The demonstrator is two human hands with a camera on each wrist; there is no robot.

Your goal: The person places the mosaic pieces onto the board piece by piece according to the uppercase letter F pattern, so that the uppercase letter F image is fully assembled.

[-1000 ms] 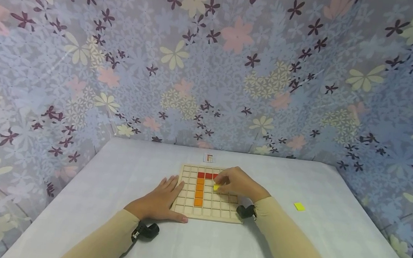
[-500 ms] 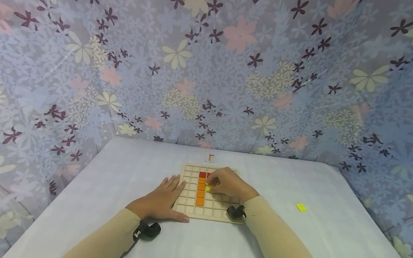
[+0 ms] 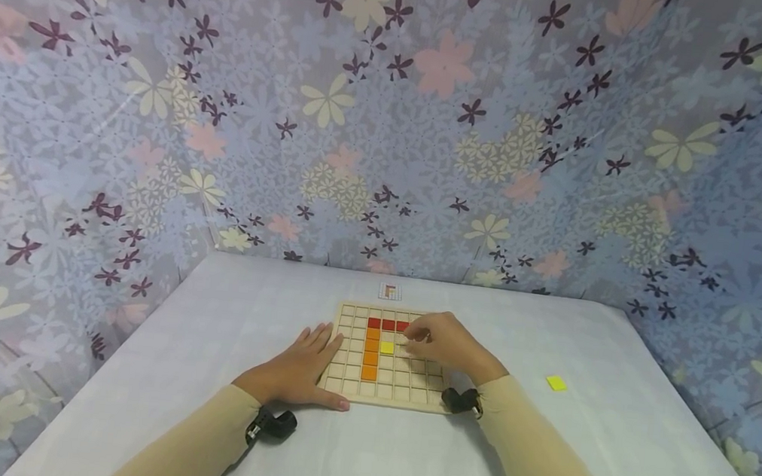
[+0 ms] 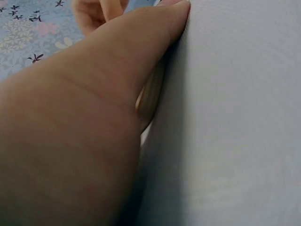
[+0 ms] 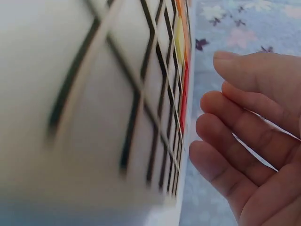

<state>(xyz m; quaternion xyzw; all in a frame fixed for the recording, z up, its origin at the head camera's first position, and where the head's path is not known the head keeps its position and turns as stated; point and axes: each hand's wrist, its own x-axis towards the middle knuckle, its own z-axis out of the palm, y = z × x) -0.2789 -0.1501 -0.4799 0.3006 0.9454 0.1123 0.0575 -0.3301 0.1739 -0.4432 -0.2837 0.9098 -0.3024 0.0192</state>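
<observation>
A wooden grid board (image 3: 411,393) lies flat on the table. My left hand (image 3: 298,368) rests with straight, spread fingers at its left edge, the thumb along the near-left corner; up close, the left wrist view shows that thumb (image 4: 150,33). Just above the board's right half is my right hand (image 3: 449,344), its fingers loosely bent and holding nothing, as the right wrist view confirms. Set in the grid are a column of orange tiles (image 3: 370,357), a row of red tiles (image 3: 388,325) at its top, and one yellow tile (image 3: 387,348) beside the column. The right hand may hide more cells.
A loose yellow tile (image 3: 556,382) lies on the white tablecloth (image 3: 607,454) to the right. Behind the board is a small pattern card (image 3: 390,292). Flowered cloth (image 3: 391,118) hangs along the table's back and sides.
My right hand carried the yellow tile left to the cell beside the orange column, let go of it there, and drew back to the right. The left hand stayed in place.
</observation>
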